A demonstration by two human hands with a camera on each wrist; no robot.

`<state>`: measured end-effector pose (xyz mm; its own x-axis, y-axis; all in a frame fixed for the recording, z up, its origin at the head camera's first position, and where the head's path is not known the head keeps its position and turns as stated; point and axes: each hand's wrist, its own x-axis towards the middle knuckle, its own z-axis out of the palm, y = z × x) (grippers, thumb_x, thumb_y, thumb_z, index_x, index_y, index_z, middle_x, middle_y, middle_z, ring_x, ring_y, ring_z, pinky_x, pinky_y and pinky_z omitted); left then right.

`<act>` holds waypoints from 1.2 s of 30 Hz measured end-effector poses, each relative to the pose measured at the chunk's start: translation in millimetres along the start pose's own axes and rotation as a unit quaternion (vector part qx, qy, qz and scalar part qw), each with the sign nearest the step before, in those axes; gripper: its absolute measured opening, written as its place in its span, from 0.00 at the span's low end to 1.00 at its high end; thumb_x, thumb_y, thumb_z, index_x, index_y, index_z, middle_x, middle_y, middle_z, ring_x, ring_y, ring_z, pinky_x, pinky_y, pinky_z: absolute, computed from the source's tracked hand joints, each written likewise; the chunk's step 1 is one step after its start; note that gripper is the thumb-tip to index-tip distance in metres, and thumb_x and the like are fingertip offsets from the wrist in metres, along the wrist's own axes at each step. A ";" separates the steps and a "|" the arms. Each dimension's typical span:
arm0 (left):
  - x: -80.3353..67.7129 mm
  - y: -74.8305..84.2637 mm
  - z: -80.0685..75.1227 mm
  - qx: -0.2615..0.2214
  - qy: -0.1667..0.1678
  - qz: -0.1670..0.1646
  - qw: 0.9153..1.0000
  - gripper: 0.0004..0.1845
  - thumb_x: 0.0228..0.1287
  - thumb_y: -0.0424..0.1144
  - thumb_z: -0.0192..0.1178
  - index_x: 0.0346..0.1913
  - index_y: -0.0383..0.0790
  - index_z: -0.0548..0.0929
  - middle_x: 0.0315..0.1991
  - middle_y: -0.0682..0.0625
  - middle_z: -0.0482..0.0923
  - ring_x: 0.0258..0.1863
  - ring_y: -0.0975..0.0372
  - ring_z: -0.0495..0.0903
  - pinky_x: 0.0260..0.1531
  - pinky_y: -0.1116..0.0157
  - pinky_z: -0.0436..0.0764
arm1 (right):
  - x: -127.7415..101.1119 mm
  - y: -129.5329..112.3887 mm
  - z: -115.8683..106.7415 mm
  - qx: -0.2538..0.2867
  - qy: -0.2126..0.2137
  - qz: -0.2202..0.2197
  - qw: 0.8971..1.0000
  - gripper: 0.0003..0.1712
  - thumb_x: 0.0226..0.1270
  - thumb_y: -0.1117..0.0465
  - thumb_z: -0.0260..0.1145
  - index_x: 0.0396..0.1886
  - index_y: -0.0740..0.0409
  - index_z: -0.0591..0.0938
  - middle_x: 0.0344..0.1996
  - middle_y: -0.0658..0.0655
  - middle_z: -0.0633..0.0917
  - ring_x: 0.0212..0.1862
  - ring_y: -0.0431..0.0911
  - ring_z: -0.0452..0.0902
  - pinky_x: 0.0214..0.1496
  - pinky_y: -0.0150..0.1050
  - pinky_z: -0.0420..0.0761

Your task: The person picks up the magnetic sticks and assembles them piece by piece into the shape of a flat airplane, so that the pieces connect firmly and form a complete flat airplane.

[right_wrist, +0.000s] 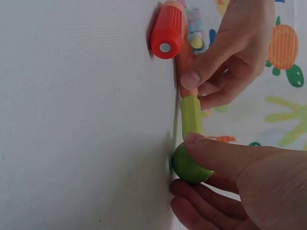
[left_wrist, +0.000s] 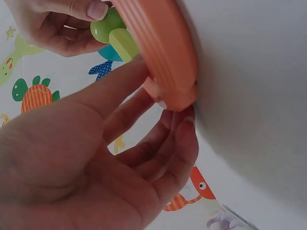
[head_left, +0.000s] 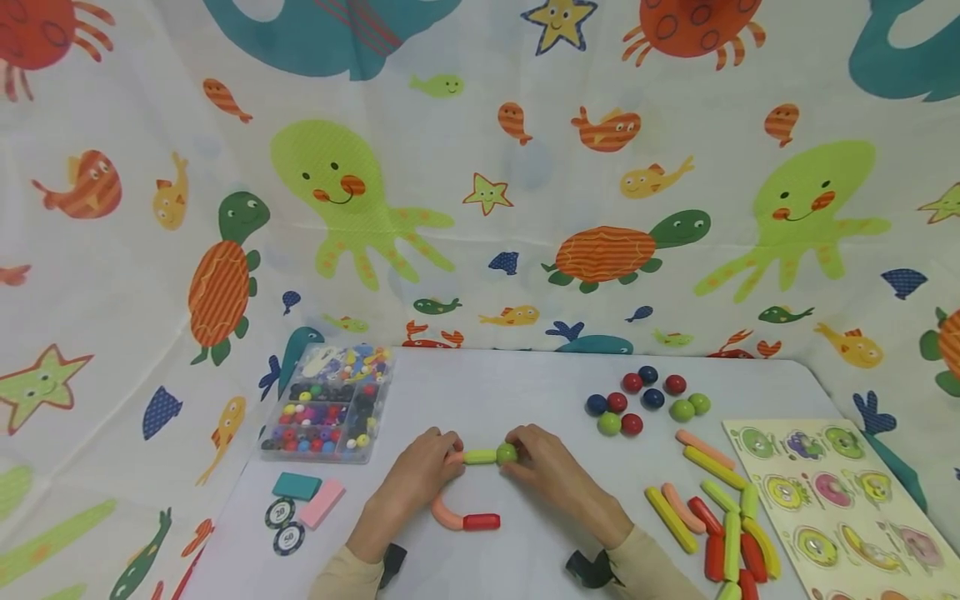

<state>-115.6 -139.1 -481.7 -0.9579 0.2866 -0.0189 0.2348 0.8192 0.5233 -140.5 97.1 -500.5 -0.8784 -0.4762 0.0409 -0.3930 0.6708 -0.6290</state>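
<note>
My left hand (head_left: 423, 467) pinches an orange curved rod (left_wrist: 160, 43) of a magnetic building set, its thumb and fingertips around one end. A short light green rod (head_left: 480, 457) runs from this orange piece to a green ball (head_left: 507, 453). My right hand (head_left: 551, 467) holds that ball between thumb and fingers, the thumb tip right where ball and rod meet. The orange curve (head_left: 447, 514) bends back below the left hand and ends in a red rod (head_left: 482, 522), whose tip carries a silver disc in the right wrist view.
At the left stand a divided clear bead box (head_left: 322, 408), a teal block (head_left: 296, 486), a pink block (head_left: 322, 503) and two chips (head_left: 288, 538). Loose balls (head_left: 632, 424) lie back right, several colored rods (head_left: 731, 546) front right, beside a fruit picture board (head_left: 817, 500).
</note>
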 end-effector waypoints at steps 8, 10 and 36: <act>-0.9 0.1 0.7 0.002 0.008 0.018 1.000 0.07 0.63 0.35 0.70 0.42 0.39 0.84 0.31 0.53 0.74 0.29 0.65 0.69 0.30 0.68 0.71 | -3.1 3.0 -1.0 -0.011 -0.002 0.014 1.000 0.22 0.63 0.54 0.75 0.55 0.54 0.82 0.42 0.48 0.83 0.44 0.39 0.79 0.51 0.38 0.83; -1.3 -0.4 0.9 0.001 0.006 0.014 1.000 0.08 0.63 0.35 0.70 0.42 0.39 0.85 0.31 0.53 0.74 0.29 0.65 0.69 0.29 0.68 0.71 | -5.9 5.1 -4.9 -0.002 -0.002 0.034 0.999 0.23 0.64 0.54 0.75 0.57 0.54 0.81 0.44 0.49 0.83 0.46 0.40 0.79 0.53 0.40 0.83; -23.5 18.7 -9.3 -0.073 -0.123 0.026 0.989 0.12 0.64 0.46 0.70 0.45 0.45 0.86 0.40 0.57 0.78 0.40 0.65 0.75 0.46 0.63 0.81 | -54.0 84.5 -102.8 -0.064 0.157 0.128 0.977 0.21 0.68 0.62 0.71 0.59 0.59 0.82 0.52 0.62 0.83 0.53 0.57 0.77 0.56 0.56 0.81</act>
<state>-90.2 -135.1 -463.5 -0.8719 0.4530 -0.1857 0.2389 0.7247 0.6463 -154.2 238.0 -476.1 -0.9846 -0.0983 0.1444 -0.1623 0.8206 -0.5480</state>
